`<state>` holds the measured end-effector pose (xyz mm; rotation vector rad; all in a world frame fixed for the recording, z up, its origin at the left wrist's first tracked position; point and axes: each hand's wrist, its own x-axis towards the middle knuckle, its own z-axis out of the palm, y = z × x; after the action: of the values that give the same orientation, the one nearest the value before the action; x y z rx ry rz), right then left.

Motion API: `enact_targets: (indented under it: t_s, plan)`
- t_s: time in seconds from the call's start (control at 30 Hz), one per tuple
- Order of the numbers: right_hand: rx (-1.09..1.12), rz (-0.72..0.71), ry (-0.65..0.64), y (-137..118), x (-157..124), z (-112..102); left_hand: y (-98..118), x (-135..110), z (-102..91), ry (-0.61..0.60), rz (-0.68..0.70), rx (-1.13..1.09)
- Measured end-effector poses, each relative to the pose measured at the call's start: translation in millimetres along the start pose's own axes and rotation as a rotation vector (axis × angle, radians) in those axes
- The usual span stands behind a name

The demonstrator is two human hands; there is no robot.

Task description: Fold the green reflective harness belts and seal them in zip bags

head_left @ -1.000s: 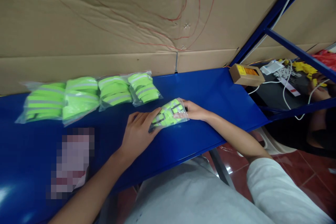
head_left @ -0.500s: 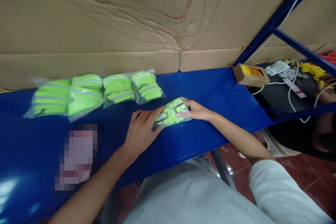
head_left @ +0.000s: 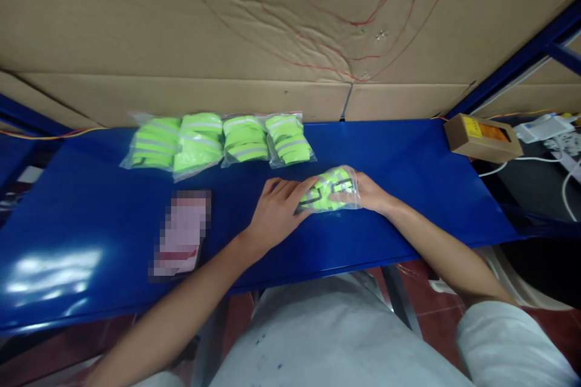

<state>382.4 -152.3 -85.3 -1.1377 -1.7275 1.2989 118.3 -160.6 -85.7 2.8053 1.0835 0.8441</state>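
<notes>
A clear plastic bag of neon-green reflective bands point(head_left: 330, 188) lies on the blue table point(head_left: 408, 193) between both hands. My left hand point(head_left: 276, 213) presses its fingers against the bag's left end. My right hand point(head_left: 370, 193) grips the bag's right end with curled fingers. Several more filled bags of the same green bands point(head_left: 218, 139) lie in a row along the back of the table, left of the held bag.
A blurred flat item point(head_left: 181, 233) lies on the table left of my left hand. A small brown cardboard box with a yellow label point(head_left: 482, 138) sits at the table's right end. White cables and adapters point(head_left: 544, 133) lie beyond. Cardboard sheets point(head_left: 272, 36) form the back wall.
The view has swung left, so everything sits further right in frame. Both hands stay on the bag, which has barely moved on the table.
</notes>
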Motion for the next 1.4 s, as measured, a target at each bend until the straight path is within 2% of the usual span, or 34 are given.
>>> enact_targets:
  t_s: [0.1,0.2,0.33,0.53,0.63,0.83,1.03,1.17,1.23,1.3,1.4]
  plan:
    - [0.038,0.032,0.057,-2,-2,-3,-3,2,-3.7,0.004,-0.012,0.003]
    - [0.089,0.066,0.120,-5,-5,-14,-6,4,-12.1,0.002,-0.021,0.005]
    - [0.210,0.189,0.164,-8,-7,-26,-5,5,-19.4,0.029,-0.011,0.035]
    - [0.211,0.245,0.149,-5,-3,-16,-4,0,-8.1,-0.046,0.029,0.084]
    - [0.206,0.251,0.152,-4,-3,-13,-2,-2,-4.1,-0.041,0.041,0.091]
    - [0.218,0.231,0.171,-7,-4,-20,-6,2,-15.8,0.021,0.053,0.076]
    - [0.269,0.202,0.292,-16,-11,-30,-22,9,-35.1,0.185,-0.076,0.043]
    - [0.246,0.216,0.363,-17,-11,-32,-25,9,-31.4,0.167,-0.046,0.070]
    - [0.236,0.213,0.438,-18,-10,-38,-27,8,-33.2,0.171,-0.060,0.090]
    - [0.236,0.178,0.550,-19,-10,-49,-32,7,-41.6,0.203,-0.137,0.101]
    - [0.267,0.114,0.666,-20,-10,-65,-42,11,-65.0,0.291,-0.342,0.100]
